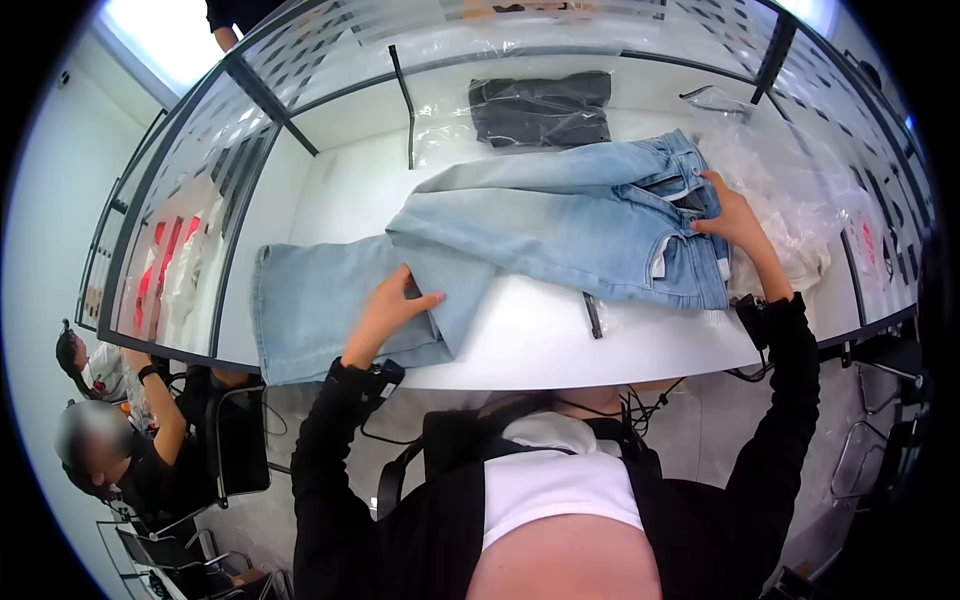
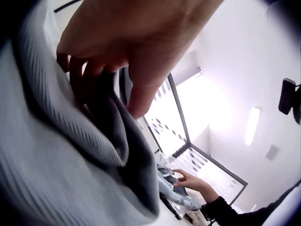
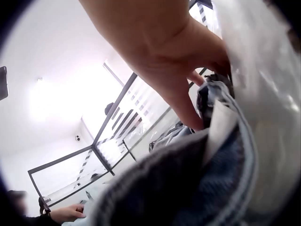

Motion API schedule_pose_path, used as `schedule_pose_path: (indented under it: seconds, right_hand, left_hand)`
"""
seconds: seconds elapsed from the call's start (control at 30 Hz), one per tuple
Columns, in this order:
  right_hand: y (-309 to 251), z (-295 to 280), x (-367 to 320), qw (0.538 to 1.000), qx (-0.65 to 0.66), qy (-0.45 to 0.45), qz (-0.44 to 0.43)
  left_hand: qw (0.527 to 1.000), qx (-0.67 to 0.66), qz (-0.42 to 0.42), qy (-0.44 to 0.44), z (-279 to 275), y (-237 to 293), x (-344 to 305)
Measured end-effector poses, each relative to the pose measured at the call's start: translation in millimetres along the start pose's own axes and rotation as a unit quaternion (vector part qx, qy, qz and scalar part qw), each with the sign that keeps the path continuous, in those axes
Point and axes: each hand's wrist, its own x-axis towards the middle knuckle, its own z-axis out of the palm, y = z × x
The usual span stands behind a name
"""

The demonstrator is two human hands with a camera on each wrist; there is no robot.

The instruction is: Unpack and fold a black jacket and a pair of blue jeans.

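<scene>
Light-blue faded denim jeans point(image 1: 560, 225) lie across the white bench point(image 1: 520, 350), the leg ends to the left and the waistband to the right; the nearer leg is bent over in a fold near the left hand. At far left, a seated person in black clothing point(image 1: 165, 450) is beside the bench, and clear plastic with red markings point(image 1: 160, 270) shows at the side panel. The left hand point(image 1: 385, 308) is at the folded leg, thumb spread well away from the forefinger. Toward the middle, a thin black rod point(image 1: 403, 105) stands near the back, next to a dark grey folded cloth in clear plastic point(image 1: 540, 110). A short black bar point(image 1: 594, 315) pokes out below the jeans. The right hand point(image 1: 738, 218) is at the open waistband, just beside a crumpled clear plastic bag point(image 1: 790, 200).

The left wrist view shows what the head view hides: the left fingers reach behind a denim fold with a dark inside, while the thumb hangs straight on the near side; whether they grip it I cannot tell. The right wrist view looks into the waistband, where a white strip point(image 3: 221, 123) shows, and the right hand pinches the edge between thumb and fingers. Both forearms stretch forward from black sleeves, wrists well apart, palms downward.
</scene>
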Motion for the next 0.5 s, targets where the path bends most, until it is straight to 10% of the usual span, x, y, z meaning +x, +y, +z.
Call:
schedule_pose_path:
  seconds: [0.17,0.4,0.47,0.5]
  right_hand:
    - [6,10,-2,0.992,-0.013,0.078,-0.097]
    - [25,-112,-2,0.979,0.098,0.154,-0.096]
    - [64,-132,-12,0.979,0.13,0.13,-0.091]
    - [83,-140,-18,0.979,0.144,0.116,-0.087]
  left_hand:
    - [0.985,0.088,0.092,0.113,13,15,12]
    - [0.799,0.304,0.372,0.361,-114,97,16]
    - [0.786,0.324,0.442,0.287,-118,89,2]
    - [0.859,0.279,0.381,0.198,-113,82,-9]
